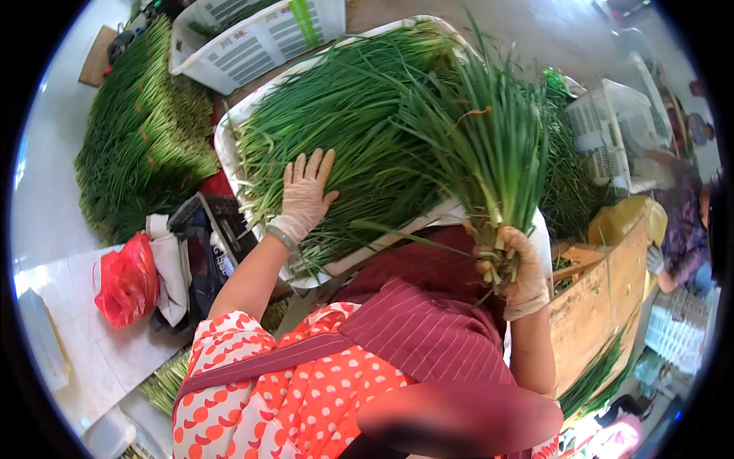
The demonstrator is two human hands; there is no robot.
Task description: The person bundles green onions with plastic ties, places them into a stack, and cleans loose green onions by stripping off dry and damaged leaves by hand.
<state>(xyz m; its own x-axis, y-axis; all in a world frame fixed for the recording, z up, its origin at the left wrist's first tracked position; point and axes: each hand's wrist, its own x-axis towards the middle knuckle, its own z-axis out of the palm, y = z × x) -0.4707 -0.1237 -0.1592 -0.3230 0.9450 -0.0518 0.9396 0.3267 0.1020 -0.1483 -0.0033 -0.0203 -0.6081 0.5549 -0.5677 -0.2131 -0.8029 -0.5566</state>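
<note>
Long green stalks with pale ends lie heaped in a white tub in front of me. My left hand, in a thin pale glove, rests flat on the heap with its fingers spread. On the right, my right hand, gloved too, is wrapped round the root ends of a bunch of green stalks. The bunch stands upright, its leaves fanning out over the tub's right side. A thin brownish strand crosses its leaves.
A large stalk pile is at the left, near a red plastic bag. White crates stand at the top and right. A wooden board is on my right. Beyond it is another person.
</note>
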